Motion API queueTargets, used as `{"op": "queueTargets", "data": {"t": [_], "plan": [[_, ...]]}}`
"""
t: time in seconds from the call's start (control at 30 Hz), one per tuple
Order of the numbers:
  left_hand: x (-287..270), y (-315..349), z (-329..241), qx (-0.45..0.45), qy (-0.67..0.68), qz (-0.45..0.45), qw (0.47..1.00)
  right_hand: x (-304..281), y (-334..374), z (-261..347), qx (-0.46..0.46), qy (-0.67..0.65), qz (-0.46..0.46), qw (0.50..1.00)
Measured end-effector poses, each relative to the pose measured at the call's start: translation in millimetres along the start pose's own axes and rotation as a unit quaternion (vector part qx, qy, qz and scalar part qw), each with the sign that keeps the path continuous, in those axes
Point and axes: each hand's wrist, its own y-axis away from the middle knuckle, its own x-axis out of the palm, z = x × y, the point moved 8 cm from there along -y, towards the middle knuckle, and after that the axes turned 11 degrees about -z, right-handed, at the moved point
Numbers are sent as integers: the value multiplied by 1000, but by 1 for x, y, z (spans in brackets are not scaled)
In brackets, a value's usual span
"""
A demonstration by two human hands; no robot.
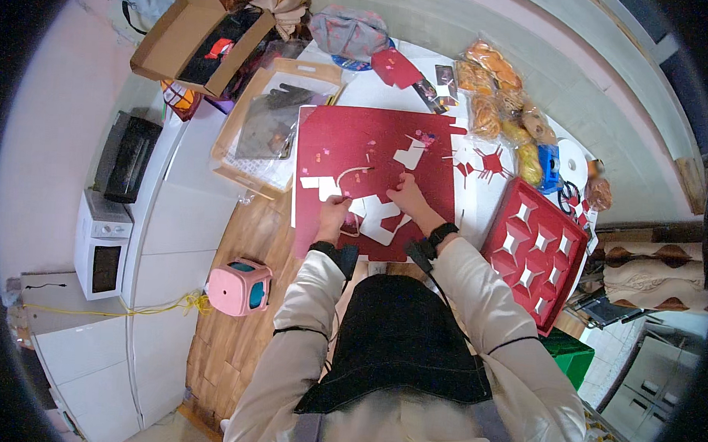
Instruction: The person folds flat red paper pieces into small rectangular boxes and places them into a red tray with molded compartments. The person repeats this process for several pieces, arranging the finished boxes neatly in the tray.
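A large dark red sheet [357,139] with several shapes cut out of it lies on a white table [480,186] in front of me. My left hand [332,214] presses on the sheet's near left part, fingers curled. My right hand [408,196] pinches the sheet's cut edge near the middle, beside the white cut-out gaps. A thin curved strip [354,173] lies just beyond both hands. Whether either hand holds a tool I cannot tell.
A red panel with folded diamond cut-outs [542,251] leans at the right. Bags of orange items [495,89], a blue tape dispenser [549,167], a cardboard tray [267,128], an open box [200,44], a pink stool [240,287] and a microwave [102,243] surround the work area.
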Motion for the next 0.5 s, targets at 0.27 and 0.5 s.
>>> {"op": "queueTargets", "data": {"t": [0.27,0.5], "plan": [[-20,14,-55,99,-91,-9,991,3,13,19,83,183,-93,975],[-10,22,-61,-107,136,153,973,-44,13,56,22,-79,-70,994]]}}
